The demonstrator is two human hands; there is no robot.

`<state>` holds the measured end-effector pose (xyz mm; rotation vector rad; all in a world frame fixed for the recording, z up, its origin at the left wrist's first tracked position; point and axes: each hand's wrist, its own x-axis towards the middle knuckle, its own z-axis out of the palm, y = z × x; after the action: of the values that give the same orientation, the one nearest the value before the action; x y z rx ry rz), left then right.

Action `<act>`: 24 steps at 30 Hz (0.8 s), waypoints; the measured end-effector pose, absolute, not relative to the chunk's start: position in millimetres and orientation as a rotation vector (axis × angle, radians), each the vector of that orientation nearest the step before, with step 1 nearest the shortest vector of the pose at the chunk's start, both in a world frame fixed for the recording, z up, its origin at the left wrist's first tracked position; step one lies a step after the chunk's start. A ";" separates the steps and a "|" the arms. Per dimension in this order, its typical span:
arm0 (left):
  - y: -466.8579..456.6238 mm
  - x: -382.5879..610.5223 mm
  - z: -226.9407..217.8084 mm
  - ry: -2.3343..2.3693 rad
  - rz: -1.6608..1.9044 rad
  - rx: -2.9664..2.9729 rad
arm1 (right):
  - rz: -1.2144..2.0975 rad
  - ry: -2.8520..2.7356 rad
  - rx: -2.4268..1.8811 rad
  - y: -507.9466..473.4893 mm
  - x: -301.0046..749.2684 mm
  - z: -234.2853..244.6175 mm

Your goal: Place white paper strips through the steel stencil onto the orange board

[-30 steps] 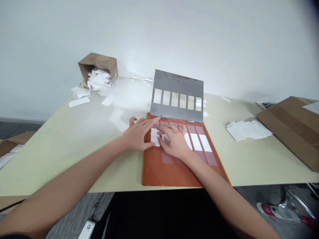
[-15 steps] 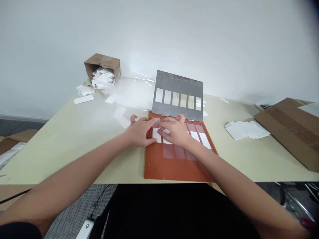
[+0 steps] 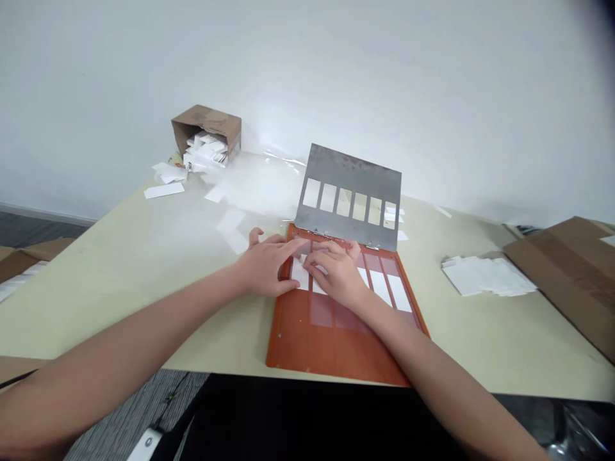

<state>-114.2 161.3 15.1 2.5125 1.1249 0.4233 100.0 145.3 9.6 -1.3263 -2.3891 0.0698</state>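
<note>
An orange-brown board with several long recessed slots lies at the table's near edge. A grey metal plate with a row of rectangular windows stands hinged up at the board's far end. White cards lie in the right slots. My left hand rests flat at the board's left edge, fingers stretched over a white card in the leftmost slot. My right hand lies beside it, fingers pressed down on cards in the adjoining slots. Fingertips of both hands nearly meet.
A tipped cardboard box spilling white cards sits at the far left, with loose cards and clear film around it. A pile of white cards lies to the right, next to flattened cardboard. The pale table meets a white wall.
Both hands stayed on the left slots, with slight shifts of the fingers over the cards. The view tilted and shifted, so the board sits a little lower in the picture.
</note>
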 end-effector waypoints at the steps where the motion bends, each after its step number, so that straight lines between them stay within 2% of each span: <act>1: 161.0 -114.2 14.8 1.124 0.436 2.513 | 0.061 -2.381 -1.319 145.3 100.4 8.5; 13: 158.0 -115.1 8.9 1.136 0.490 2.543 | 0.079 -2.304 -1.263 142.0 100.2 4.3; 20: 130.2 -105.1 9.3 1.047 0.808 2.989 | 0.078 -2.272 -1.280 142.0 100.6 2.0; 24: 106.0 -94.6 6.2 0.923 0.672 3.038 | 0.097 -2.265 -1.304 141.7 100.5 2.2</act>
<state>-94.6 106.0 6.2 3.0379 0.9229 0.6719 100.5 141.7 2.2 -1.3044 -2.2649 0.0968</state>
